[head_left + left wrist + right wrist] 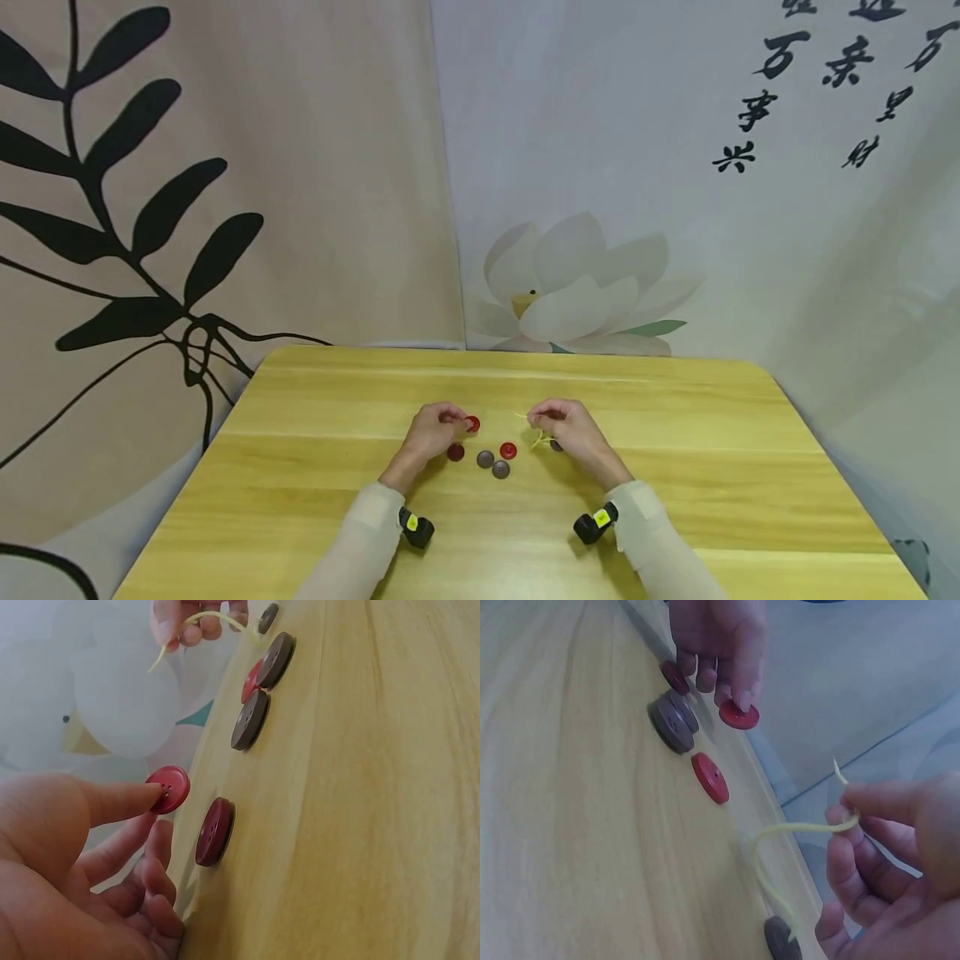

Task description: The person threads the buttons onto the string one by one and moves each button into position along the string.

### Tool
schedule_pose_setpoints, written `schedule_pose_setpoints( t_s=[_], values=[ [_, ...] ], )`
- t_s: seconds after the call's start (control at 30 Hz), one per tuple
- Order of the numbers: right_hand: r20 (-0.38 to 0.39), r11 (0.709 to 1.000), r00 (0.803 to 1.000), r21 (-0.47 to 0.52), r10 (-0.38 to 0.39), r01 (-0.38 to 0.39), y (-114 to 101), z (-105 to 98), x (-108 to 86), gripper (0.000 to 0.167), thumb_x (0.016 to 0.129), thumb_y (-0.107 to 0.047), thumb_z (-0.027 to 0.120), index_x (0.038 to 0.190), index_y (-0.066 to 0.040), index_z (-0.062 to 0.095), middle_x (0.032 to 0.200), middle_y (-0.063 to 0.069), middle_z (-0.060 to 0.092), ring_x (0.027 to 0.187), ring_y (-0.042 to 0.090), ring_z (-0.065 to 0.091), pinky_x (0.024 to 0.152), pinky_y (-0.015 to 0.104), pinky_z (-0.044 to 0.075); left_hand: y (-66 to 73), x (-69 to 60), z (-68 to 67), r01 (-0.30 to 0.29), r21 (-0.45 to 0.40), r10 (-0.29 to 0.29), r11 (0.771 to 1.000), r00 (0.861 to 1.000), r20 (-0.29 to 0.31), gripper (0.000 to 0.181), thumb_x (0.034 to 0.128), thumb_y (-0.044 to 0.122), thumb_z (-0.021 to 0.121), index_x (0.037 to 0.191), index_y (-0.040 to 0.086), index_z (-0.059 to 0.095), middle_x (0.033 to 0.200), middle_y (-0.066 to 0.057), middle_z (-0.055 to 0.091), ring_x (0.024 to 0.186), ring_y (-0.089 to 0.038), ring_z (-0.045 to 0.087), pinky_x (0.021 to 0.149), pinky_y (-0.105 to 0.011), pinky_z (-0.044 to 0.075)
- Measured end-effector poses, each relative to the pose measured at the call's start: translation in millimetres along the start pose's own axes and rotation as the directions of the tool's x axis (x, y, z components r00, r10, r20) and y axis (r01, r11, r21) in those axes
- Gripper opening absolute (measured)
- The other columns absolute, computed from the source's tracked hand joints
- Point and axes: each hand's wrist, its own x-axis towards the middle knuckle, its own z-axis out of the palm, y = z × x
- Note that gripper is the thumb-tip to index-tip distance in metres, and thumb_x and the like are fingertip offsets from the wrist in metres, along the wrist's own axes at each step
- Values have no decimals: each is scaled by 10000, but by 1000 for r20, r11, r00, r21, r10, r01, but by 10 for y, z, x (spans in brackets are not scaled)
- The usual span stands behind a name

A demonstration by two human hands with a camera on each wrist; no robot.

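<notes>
My left hand point(435, 432) pinches a red button point(171, 790) between thumb and fingers, its holes showing in the left wrist view. My right hand point(572, 429) pinches a yellow string point(795, 826) near one end; a short pointed tip sticks up past the fingers and the longer part curves down. A dark red button point(455, 452) lies just below my left hand. Between the hands lie another red button point(508, 451) and two grey-brown buttons point(485, 459). One more dark button point(781, 939) lies beneath my right hand, partly hidden in the head view.
The yellow wooden table point(300, 467) spans the lower part of the head view. Behind its far edge hang cloths with a dark leaf pattern, a pale lotus and black characters. Each wrist carries a small black camera point(417, 528).
</notes>
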Motion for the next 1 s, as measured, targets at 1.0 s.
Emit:
schedule_pose_setpoints(
  t_s=[1.0],
  values=[
    [-5,997,998,-36,-63,63,-351,82,-162,130,955,-85,628,1017,-11,715,914,76,708,842,263,602,649,250,440,118,-62,37,-61,17,61,998,997,-44,105,911,168,689,951,72,702,860,-38,656,788,-179,585,664,-297,467]
  ],
)
